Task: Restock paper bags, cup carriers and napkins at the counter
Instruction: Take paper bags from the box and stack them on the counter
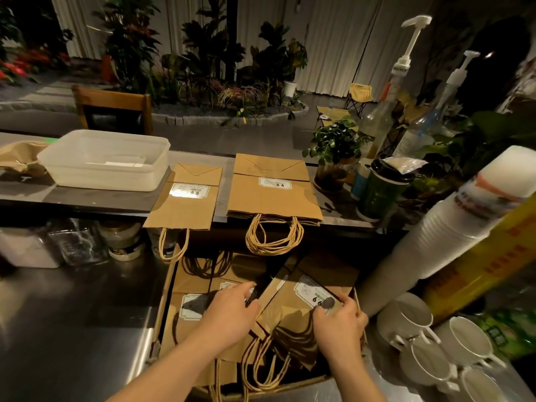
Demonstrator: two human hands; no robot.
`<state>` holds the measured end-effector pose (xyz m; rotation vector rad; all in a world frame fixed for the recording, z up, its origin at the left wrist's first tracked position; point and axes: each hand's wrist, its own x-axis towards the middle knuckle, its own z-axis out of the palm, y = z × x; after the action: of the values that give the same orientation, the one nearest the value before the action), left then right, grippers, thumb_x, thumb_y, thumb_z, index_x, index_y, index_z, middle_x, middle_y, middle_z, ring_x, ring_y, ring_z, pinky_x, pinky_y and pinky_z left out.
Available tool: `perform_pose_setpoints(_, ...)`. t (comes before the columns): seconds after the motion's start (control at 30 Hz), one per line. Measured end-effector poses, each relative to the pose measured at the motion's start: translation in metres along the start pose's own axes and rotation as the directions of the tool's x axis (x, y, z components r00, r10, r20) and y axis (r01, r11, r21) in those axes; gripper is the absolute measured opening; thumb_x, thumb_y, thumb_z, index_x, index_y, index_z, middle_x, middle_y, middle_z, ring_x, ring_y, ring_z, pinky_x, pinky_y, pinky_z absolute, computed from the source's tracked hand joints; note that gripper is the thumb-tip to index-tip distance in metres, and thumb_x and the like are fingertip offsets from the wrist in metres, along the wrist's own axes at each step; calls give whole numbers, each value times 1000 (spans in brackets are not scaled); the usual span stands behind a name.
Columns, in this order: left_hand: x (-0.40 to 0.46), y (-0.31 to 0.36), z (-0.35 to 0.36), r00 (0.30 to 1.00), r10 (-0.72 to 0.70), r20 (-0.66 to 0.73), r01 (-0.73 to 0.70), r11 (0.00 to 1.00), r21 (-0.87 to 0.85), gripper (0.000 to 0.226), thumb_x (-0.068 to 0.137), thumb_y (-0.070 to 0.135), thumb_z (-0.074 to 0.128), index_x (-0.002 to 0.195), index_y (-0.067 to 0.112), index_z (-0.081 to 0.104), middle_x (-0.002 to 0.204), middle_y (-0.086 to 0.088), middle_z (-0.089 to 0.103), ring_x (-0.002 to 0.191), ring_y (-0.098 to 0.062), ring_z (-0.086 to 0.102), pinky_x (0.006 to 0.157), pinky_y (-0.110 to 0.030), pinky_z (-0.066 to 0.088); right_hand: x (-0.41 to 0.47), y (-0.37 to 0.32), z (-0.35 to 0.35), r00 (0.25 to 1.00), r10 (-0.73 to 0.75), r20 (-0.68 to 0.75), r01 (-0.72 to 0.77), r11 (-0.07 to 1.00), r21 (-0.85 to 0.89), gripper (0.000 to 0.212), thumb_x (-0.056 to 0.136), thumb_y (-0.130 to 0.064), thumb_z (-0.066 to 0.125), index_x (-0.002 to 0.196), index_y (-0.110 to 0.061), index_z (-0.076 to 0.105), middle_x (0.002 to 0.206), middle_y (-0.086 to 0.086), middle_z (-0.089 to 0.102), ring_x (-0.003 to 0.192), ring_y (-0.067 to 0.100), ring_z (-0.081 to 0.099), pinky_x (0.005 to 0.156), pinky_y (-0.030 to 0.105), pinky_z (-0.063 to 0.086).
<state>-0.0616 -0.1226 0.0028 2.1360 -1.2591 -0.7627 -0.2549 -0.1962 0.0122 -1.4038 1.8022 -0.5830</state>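
A cardboard box (165,309) on the steel worktop holds several flat brown paper bags with white labels and twine handles. Both my hands reach into it. My left hand (232,311) grips the left edge of a tilted bundle of bags (290,306). My right hand (339,320) grips the bundle's right edge near the label. Two stacks of the same bags lie on the raised counter: a narrow one (185,204) and a wider one (272,195), with handles hanging over the front edge.
A translucent plastic tub (107,161) and crumpled brown paper (17,158) sit at the counter's left. Potted plant (333,152), syrup pump bottles (385,111) and a green cup (380,192) stand right. A tilted stack of white cups (435,236) and white mugs (412,323) crowd the right.
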Motion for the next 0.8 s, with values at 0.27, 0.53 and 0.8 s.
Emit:
perform_pose_setpoints(0.27, 5, 9, -3, 994, -60, 95, 67, 995, -74, 43, 103, 32, 56, 145, 29, 55, 132, 5, 66, 113, -8, 62, 96, -25, 52, 5, 7, 4, 973, 181, 139, -219, 913, 343, 72, 97, -10, 62, 156, -18, 22, 112, 4, 65, 92, 21, 64, 80, 40, 57)
perform_pose_setpoints(0.53, 1, 15, -12, 963, -198, 183, 258, 877, -406, 17, 100, 27, 58, 109, 37, 69, 116, 9, 69, 114, -15, 61, 103, -41, 52, 3, 8, 10, 960, 197, 200, -267, 859, 438, 37, 99, -12, 61, 134, -21, 53, 111, 5, 71, 102, 30, 66, 91, 56, 55)
perform_pose_setpoints(0.8, -13, 22, -13, 930, -251, 269, 362, 755, -547, 19, 104, 23, 47, 110, 28, 64, 115, -1, 69, 111, -22, 59, 99, -46, 49, -8, 9, 20, 965, 186, 187, -253, 856, 451, 33, 100, -12, 59, 131, -21, 59, 114, 1, 69, 105, 24, 60, 97, 52, 51)
